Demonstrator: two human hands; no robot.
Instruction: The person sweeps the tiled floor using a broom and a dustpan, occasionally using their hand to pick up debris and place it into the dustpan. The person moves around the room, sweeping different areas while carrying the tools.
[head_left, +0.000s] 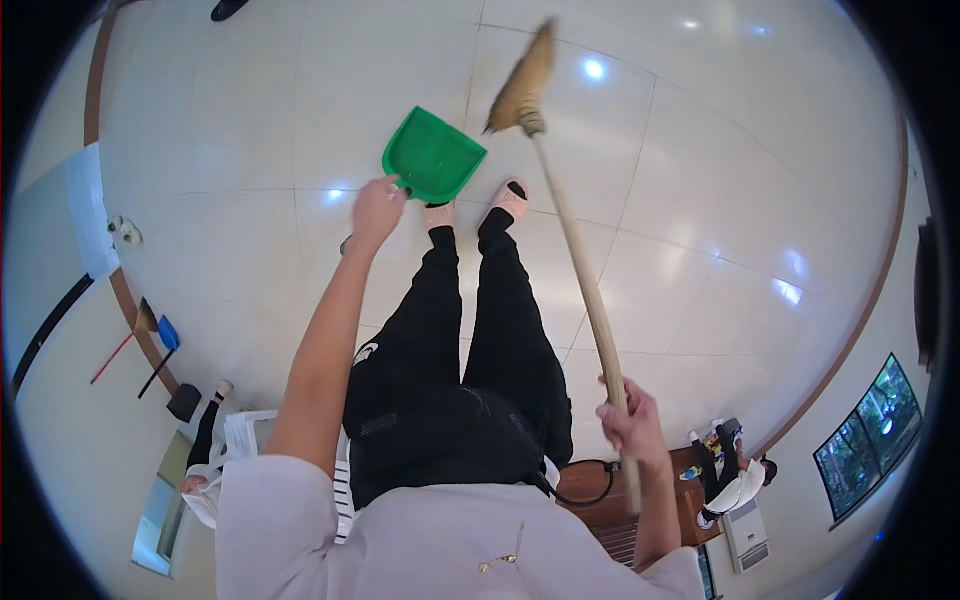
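Note:
My left hand is closed at the handle end of a green dustpan, whose pan is just above the floor or on it, in front of my feet; most of the handle is hidden. My right hand grips the long wooden handle of a broom low down near my waist. The handle slants up and to the left, and the broom's straw head, slightly blurred, is to the right of the dustpan and farther forward, apart from it.
Shiny tiled floor surrounds my feet. By the left wall stand a blue dustpan and another broom. One person is at the lower left, another sits at the lower right. White shoes lie at the left.

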